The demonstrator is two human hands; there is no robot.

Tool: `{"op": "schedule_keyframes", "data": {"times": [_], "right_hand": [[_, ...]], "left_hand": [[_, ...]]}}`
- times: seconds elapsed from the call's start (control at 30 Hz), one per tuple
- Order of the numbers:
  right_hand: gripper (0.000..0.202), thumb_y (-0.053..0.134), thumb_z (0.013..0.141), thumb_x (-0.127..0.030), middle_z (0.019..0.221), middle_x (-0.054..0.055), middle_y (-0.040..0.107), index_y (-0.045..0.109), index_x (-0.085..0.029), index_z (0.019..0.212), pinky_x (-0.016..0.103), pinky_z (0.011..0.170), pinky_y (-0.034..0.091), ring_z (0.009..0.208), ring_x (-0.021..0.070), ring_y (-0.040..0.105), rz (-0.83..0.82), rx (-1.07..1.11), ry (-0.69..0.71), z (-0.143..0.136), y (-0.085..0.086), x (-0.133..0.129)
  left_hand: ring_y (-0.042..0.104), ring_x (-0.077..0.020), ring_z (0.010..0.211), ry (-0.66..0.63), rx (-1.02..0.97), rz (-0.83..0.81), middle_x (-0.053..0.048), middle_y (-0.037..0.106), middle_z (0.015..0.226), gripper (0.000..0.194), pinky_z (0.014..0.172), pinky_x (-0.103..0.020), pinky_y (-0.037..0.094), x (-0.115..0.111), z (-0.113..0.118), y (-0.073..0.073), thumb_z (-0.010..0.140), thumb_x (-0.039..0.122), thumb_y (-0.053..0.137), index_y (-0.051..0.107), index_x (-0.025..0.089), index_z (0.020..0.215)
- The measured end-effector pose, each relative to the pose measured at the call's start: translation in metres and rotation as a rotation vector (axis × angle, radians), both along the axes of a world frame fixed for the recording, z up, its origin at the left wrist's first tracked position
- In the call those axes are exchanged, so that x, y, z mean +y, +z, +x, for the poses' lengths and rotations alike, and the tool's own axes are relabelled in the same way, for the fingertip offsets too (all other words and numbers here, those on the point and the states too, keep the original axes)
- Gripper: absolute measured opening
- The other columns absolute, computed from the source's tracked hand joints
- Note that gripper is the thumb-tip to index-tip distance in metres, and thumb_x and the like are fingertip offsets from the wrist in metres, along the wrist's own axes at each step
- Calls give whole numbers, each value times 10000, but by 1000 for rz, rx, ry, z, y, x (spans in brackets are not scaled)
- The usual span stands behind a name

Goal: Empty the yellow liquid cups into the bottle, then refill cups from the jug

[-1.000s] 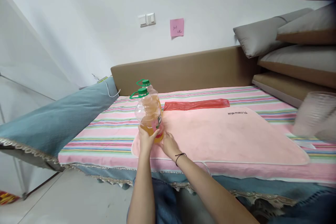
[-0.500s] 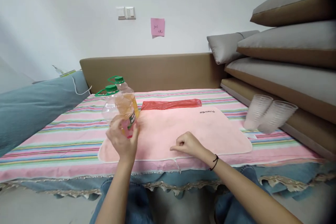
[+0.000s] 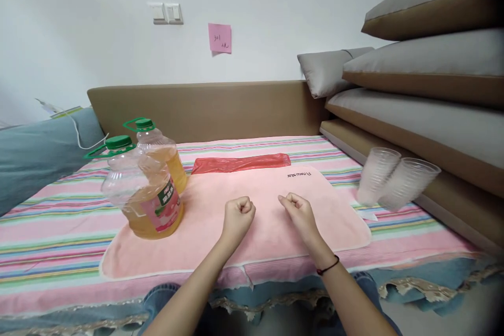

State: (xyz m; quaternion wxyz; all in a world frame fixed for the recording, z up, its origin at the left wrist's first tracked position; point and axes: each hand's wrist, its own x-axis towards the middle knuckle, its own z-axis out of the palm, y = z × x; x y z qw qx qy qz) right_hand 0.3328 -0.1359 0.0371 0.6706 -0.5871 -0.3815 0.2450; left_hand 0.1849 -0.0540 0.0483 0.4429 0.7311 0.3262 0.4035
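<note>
My left hand (image 3: 238, 218) is curled into a fist over the pink mat (image 3: 205, 231), with nothing showing in it. To its right, my right hand (image 3: 301, 215) is also closed, thumb side up, and wears a dark cord bracelet at the wrist. Left of both hands, on the mat's left part, stands a large clear bottle (image 3: 136, 215) with a green cap, a green handle, a pink label and amber liquid inside. A similar bottle (image 3: 177, 168) stands close behind it, partly hidden. Neither hand touches a bottle.
A folded red plastic bag (image 3: 242, 163) lies along the mat's far edge. Two stacks of clear plastic cups, a left stack (image 3: 376, 176) and a right stack (image 3: 409, 184), lean at the right. Grey-brown cushions (image 3: 425, 100) are piled beside them. A blue bolster (image 3: 47, 149) lies at the left.
My left hand has left the front bottle, moved right and closed into a fist. My right hand stays closed nearby. The view has turned slightly right.
</note>
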Motion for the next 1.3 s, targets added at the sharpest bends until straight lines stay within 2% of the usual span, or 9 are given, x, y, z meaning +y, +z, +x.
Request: {"op": "schedule_keyframes", "data": {"times": [0.07, 0.13, 0.23, 0.3, 0.4, 0.47, 0.57, 0.8, 1.3], "right_hand": [[562, 658, 704, -631, 483, -82, 241, 281, -267, 500, 283, 451, 202, 449, 93, 231, -12, 59, 30, 1, 2, 4], [590, 516, 773, -710, 439, -91, 191, 246, -273, 484, 284, 418, 141, 401, 83, 169, -49, 148, 101, 6, 5, 10], [663, 264, 797, -824, 392, -89, 156, 249, -268, 436, 278, 403, 79, 358, 71, 111, -125, 337, 308, 16, 8, 16], [718, 186, 759, -879, 385, -65, 235, 321, -250, 439, 261, 401, 118, 356, 77, 181, -170, 433, 404, 21, 8, 19], [780, 120, 714, -923, 397, -15, 387, 410, -235, 491, 247, 419, 228, 390, 106, 337, -263, 457, 443, 22, 5, 19], [804, 87, 712, -924, 391, 9, 438, 425, -230, 485, 248, 428, 254, 392, 114, 383, -347, 419, 491, 20, 3, 17], [828, 40, 752, -888, 348, 16, 412, 403, -226, 412, 253, 416, 197, 342, 92, 332, -410, 317, 541, 17, 0, 13], [806, -50, 778, -846, 296, -37, 232, 290, -257, 345, 282, 419, 69, 311, 67, 151, -405, 243, 560, 15, -6, 11], [794, -65, 780, -836, 312, -47, 198, 271, -259, 351, 291, 418, 48, 320, 71, 118, -414, 276, 572, 12, -8, 11]], "left_hand": [[160, -66, 480, -61, -4, -152, 82, 131, 507, 542, 493, -232, 159, 5, 7, 2, 673, 498, 596, 148, 234, 519], [144, -62, 437, -145, 12, -314, 95, 126, 477, 573, 457, -229, 144, 9, 10, 4, 689, 626, 556, 157, 244, 534], [98, -65, 393, -279, 47, -529, 98, 124, 427, 617, 418, -231, 111, 16, 9, 7, 741, 818, 296, 190, 250, 521], [105, -63, 372, -349, 68, -628, 87, 154, 398, 677, 409, -232, 107, 19, 8, 7, 727, 877, 160, 229, 245, 493], [204, -61, 340, -408, 86, -717, 50, 256, 390, 752, 407, -236, 137, 19, 6, 5, 688, 921, 74, 265, 232, 459], [229, -58, 330, -422, 98, -751, 37, 277, 390, 778, 410, -240, 131, 18, 4, 3, 669, 934, 40, 260, 226, 434], [138, -46, 323, -423, 124, -790, 50, 205, 365, 782, 417, -248, 62, 18, 1, 1, 664, 936, 17, 234, 229, 408], [54, -53, 352, -393, 145, -830, 69, 115, 365, 735, 421, -260, 21, 19, 0, -4, 675, 923, -19, 168, 252, 441], [41, -50, 338, -423, 131, -872, 65, 94, 368, 747, 419, -262, -2, 13, 6, -6, 703, 897, -57, 158, 249, 398]]}}
